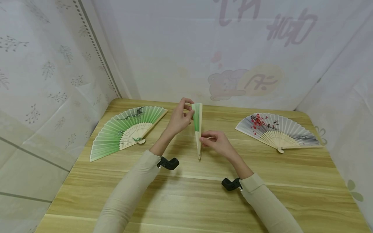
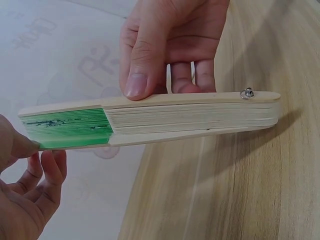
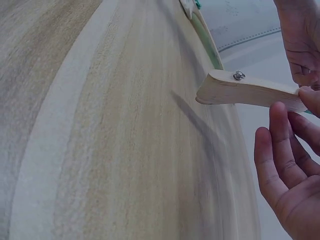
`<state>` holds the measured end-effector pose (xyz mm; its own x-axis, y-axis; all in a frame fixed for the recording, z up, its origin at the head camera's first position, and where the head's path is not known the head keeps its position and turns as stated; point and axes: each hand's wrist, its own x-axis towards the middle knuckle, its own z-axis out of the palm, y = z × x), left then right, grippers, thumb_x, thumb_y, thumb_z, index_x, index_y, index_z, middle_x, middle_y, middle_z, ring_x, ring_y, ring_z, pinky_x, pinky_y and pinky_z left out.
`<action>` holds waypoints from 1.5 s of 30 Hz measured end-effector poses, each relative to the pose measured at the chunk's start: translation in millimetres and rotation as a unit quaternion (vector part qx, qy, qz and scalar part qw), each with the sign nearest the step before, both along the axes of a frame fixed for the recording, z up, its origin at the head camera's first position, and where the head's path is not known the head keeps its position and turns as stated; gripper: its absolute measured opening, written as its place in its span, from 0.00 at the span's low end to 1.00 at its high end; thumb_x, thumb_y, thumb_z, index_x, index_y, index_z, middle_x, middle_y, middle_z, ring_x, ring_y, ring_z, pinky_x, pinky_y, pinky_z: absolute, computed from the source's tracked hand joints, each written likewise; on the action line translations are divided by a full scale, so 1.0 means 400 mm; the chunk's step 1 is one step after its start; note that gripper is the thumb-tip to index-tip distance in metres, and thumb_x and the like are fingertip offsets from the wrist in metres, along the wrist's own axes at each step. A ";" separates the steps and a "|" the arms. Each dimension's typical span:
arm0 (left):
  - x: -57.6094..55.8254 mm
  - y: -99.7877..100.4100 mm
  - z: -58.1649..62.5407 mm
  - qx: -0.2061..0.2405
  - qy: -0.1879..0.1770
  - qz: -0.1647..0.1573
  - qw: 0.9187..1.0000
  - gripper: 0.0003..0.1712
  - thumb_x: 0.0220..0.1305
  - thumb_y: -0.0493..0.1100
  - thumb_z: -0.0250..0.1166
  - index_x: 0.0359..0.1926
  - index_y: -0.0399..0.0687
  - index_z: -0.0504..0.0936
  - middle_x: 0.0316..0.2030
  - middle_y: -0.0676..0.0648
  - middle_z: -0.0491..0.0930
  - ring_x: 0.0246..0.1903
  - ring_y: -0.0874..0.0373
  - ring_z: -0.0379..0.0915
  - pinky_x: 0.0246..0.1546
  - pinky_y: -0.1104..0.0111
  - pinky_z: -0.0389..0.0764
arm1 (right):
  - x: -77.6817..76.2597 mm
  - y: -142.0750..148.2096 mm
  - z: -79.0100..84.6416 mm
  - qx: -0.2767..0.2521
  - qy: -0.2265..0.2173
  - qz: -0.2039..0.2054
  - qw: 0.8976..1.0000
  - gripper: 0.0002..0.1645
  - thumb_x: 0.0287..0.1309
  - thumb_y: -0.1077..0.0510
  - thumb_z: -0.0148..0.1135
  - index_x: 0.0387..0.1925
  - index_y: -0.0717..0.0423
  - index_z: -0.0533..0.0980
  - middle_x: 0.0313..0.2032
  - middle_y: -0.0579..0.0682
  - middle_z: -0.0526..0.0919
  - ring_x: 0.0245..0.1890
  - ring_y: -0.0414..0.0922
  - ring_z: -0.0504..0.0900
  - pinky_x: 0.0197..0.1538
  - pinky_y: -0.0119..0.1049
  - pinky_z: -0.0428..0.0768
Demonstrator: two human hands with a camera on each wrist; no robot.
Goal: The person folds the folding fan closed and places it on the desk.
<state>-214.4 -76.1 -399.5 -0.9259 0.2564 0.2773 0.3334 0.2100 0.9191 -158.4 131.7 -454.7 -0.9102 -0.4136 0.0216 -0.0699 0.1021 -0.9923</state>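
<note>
A nearly folded green folding fan (image 1: 197,129) is held up over the middle of the table, pivot end toward me. My left hand (image 1: 180,118) pinches its green outer end between thumb and fingers. Lower on the ribs, my right hand (image 1: 217,142) grips the outer stick from the right. In the left wrist view, the fan's stacked pleats (image 2: 70,127) and pale ribs (image 2: 195,117) lie close together, with a metal pivot pin (image 2: 247,93) near the rounded end. The same pin (image 3: 239,75) shows in the right wrist view, where most of the green part is hidden.
To the left, a spread green fan (image 1: 110,132) with a dark branch print lies on the wooden table (image 1: 189,200). A spread grey-white fan (image 1: 282,129) with red blossoms lies to the right. Printed cloth (image 1: 163,55) hangs behind the table and along both sides.
</note>
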 end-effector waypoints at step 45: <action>0.010 0.017 -0.013 -0.027 -0.037 0.084 0.995 0.15 0.73 0.34 0.59 0.57 0.44 0.72 0.39 0.40 0.78 0.26 0.50 0.81 0.24 0.64 0.80 | 0.010 -0.011 -0.004 0.038 0.040 -0.013 0.998 0.12 0.70 0.64 0.63 0.48 0.71 0.82 0.40 0.58 0.85 0.36 0.64 0.85 0.43 0.57 0.84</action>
<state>-210.2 -69.1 -404.8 -0.9746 0.1084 0.1958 0.2202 0.3077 0.9257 -154.4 127.3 -456.3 -0.9169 -0.3938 0.0646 -0.1458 0.1798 -0.9728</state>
